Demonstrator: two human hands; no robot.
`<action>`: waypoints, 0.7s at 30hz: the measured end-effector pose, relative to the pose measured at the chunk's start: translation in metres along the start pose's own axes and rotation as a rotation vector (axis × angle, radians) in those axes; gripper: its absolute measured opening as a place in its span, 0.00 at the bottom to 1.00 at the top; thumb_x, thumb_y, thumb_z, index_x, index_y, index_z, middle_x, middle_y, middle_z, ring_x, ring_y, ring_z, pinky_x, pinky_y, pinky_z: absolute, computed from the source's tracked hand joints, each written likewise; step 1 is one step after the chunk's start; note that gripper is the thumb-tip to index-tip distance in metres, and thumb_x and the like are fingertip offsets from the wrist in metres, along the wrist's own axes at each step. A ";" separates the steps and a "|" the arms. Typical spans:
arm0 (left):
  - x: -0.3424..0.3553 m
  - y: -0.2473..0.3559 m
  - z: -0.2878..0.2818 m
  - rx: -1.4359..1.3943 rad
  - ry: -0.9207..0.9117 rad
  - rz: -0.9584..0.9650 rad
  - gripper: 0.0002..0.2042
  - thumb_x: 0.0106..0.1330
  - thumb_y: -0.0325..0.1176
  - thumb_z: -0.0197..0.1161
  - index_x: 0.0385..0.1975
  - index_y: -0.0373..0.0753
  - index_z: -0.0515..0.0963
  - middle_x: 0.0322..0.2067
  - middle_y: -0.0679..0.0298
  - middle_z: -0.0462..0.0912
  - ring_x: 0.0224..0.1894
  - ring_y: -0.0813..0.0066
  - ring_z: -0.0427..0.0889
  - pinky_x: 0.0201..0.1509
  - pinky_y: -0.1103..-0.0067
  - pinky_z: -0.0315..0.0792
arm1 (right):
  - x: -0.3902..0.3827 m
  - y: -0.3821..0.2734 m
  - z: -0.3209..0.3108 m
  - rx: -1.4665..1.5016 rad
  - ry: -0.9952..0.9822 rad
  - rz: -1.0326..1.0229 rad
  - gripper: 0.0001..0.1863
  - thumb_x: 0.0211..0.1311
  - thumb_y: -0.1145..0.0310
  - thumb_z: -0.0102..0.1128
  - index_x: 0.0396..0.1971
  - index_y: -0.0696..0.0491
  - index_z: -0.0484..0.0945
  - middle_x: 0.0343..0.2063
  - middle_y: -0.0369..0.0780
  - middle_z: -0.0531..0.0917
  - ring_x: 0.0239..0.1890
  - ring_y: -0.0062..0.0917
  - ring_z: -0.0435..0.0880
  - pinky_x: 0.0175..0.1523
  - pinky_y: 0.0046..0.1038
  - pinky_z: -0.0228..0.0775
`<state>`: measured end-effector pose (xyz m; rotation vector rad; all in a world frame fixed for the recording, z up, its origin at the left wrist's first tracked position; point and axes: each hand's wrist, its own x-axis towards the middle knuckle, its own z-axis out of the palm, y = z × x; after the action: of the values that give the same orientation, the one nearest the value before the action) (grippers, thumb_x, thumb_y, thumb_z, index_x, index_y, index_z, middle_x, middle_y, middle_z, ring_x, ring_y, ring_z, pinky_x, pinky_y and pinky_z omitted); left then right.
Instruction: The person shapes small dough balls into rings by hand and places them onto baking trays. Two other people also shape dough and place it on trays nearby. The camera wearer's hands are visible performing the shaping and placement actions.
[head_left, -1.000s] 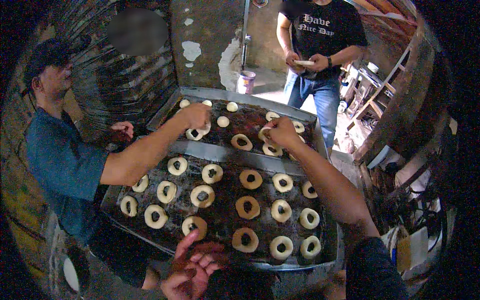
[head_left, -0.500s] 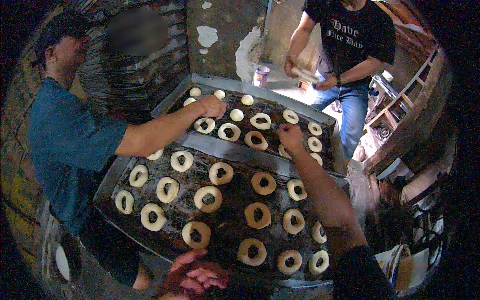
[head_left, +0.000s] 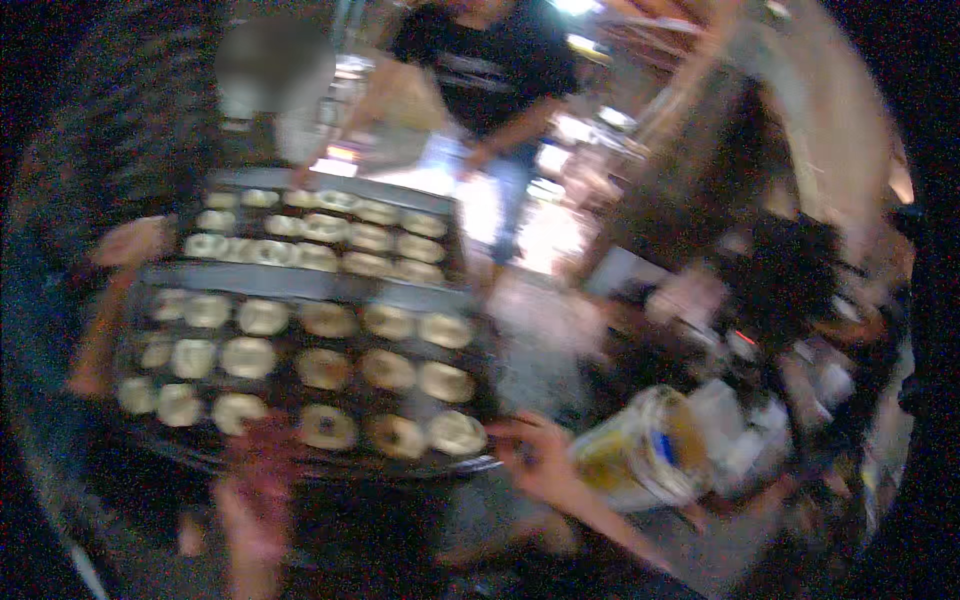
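Dough rings [head_left: 440, 432] are ranged on the near tray [head_left: 480, 463], beyond the left hand [head_left: 262, 468], leftward of the right hand [head_left: 537, 460] | both grips blurred: whether anything is grasped cannot be told | soft-looking rings are probably best handled lightly, undented

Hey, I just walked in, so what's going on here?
Two trays of pale dough rings sit one beyond the other. The person's left hand is at the front edge of the near tray, and the right hand is by its front right corner; blur hides whether either holds anything. A co-worker's hand is left of the far tray, and someone in a black shirt stands beyond.
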<state>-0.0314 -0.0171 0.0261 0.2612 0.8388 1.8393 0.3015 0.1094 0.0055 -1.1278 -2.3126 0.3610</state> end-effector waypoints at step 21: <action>0.056 -0.114 -0.112 1.554 -0.381 0.232 0.23 0.63 0.53 0.59 0.41 0.36 0.82 0.40 0.52 0.84 0.42 0.55 0.83 0.49 0.62 0.75 | -0.121 -0.001 0.127 0.076 -0.039 0.001 0.25 0.47 0.74 0.66 0.50 0.55 0.77 0.47 0.44 0.79 0.51 0.37 0.78 0.54 0.35 0.72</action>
<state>-0.0324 0.0080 -0.1414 1.6395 1.8240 0.8725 0.2899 0.0131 -0.1401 -1.0933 -2.3114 0.4710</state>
